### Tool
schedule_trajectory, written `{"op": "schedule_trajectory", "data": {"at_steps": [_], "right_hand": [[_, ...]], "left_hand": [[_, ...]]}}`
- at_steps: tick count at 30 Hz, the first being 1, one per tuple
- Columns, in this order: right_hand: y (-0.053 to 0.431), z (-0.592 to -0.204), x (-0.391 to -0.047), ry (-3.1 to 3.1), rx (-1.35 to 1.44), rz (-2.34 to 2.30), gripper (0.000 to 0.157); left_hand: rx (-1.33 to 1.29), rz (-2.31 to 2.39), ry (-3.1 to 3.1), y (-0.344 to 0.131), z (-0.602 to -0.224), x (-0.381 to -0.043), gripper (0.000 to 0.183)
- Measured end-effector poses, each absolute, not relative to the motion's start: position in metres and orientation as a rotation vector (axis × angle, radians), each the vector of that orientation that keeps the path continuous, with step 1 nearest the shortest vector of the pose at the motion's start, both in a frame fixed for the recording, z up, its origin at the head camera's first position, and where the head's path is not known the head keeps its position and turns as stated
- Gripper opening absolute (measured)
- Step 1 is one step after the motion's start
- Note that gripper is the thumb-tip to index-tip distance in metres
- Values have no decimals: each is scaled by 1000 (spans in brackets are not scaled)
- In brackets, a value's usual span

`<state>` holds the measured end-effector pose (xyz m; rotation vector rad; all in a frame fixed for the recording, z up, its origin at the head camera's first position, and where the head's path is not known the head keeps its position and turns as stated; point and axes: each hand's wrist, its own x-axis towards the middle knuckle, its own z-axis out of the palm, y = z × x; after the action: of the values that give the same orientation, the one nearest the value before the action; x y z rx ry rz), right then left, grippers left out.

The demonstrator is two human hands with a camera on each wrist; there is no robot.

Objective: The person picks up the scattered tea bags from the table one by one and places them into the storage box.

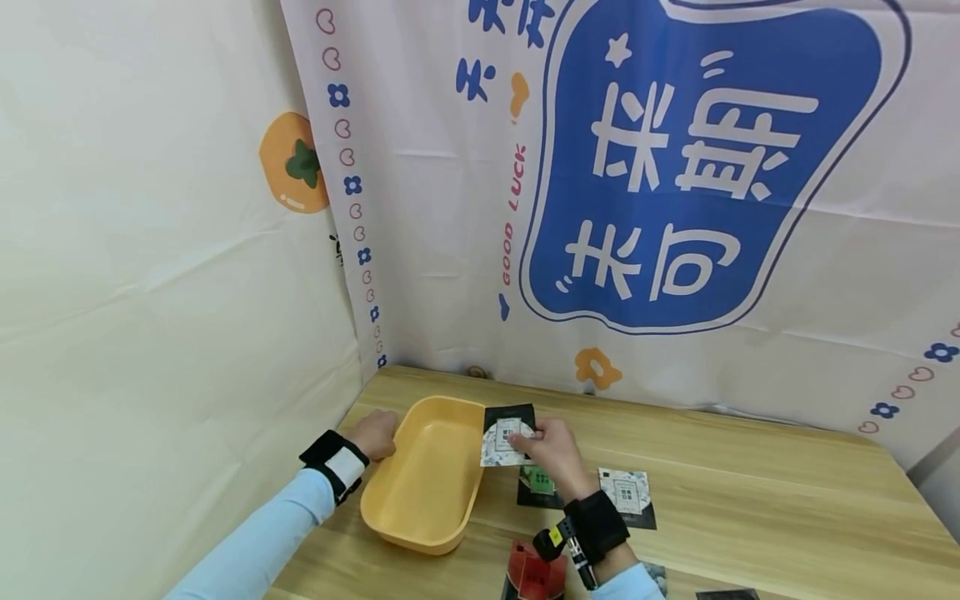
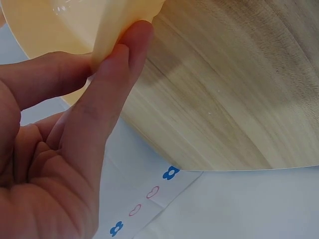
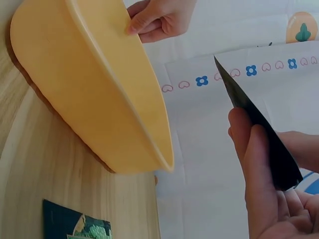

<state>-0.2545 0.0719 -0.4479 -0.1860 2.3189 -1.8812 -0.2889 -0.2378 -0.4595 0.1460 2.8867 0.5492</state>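
You pinch the black-and-white square packet point(image 1: 501, 433) in your right hand point(image 1: 558, 454), raised just beside the yellow plastic tub point(image 1: 423, 483), whose rim your left hand point(image 1: 375, 435) pinches. This looks like the carrying step; the next move likely calls for clearing the near rim. Beneath your right hand, a green packet point(image 1: 537, 482) lies on the surface point(image 1: 772, 500).

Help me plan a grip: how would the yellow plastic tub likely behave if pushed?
The yellow plastic tub probably slides rather than tips, given its broad base. It looks light: the rim the left hand pinches is thin.
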Motion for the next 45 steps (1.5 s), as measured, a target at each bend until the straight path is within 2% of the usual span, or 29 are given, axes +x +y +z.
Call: {"op": "schedule_trajectory", "data": {"at_steps": [9,11,16,24,32,39,45], "right_hand": [[56,-449,-251,2335,-252,-1846,44],[53,-450,-252,2350,-271,-1831,38],[44,-454,-255,2356,-323,-1817,11],[31,-452,-257,2407,-414,-1774,13],[16,-453,-251,2410,-450,-1723,21],[7,-454,-245,2436,-502,-1656,22],[8,-457,-241,2588,-642,-1537,41]], "left_hand": [[169,513,2891,-237,-460,-293,31],[178,509,2889,-236,-459,-294,30],[177,501,2877,-232,-460,-299,27],[181,487,2870,-227,-453,-306,25],[156,452,2872,-226,-447,-305,23],[121,462,2863,-231,-450,-299,21],[114,472,2838,-238,-454,-292,22]]}}
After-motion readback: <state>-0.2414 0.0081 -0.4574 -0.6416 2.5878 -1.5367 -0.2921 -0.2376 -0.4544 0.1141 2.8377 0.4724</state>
